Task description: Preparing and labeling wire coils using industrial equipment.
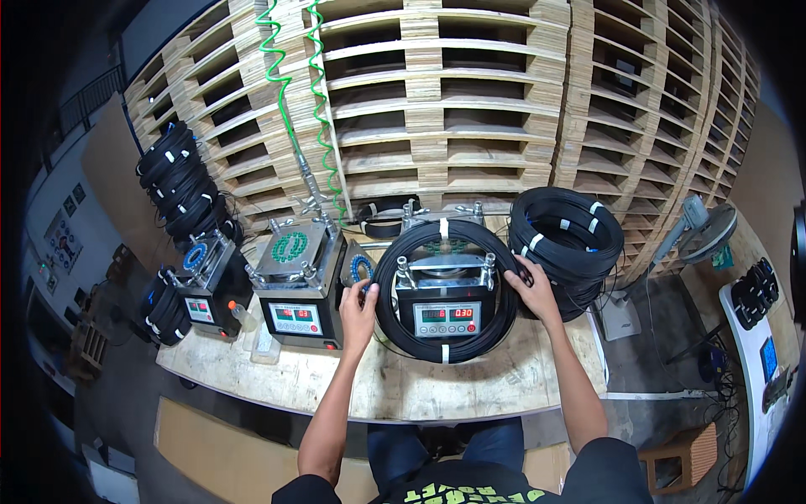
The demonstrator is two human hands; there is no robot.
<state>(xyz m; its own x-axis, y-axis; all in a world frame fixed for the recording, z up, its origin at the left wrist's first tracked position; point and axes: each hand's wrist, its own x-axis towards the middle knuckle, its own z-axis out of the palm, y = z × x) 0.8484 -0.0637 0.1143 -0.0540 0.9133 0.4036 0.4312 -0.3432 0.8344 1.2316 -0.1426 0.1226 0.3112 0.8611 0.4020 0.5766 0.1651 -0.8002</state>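
Note:
My left hand and my right hand grip opposite sides of a large coil of black cable. White tape binds the coil at its top and bottom. It stands tilted up before a bench machine, whose lit display panel shows through the ring. Metal clamp posts on the machine's top are also seen inside the ring. Fingers of both hands curl round the outer edge of the coil.
Two similar machines stand left on the wooden table. Stacked black coils rise at the right, more coils at the far left. Green spiral hoses hang before wooden pallets. A fan stands right.

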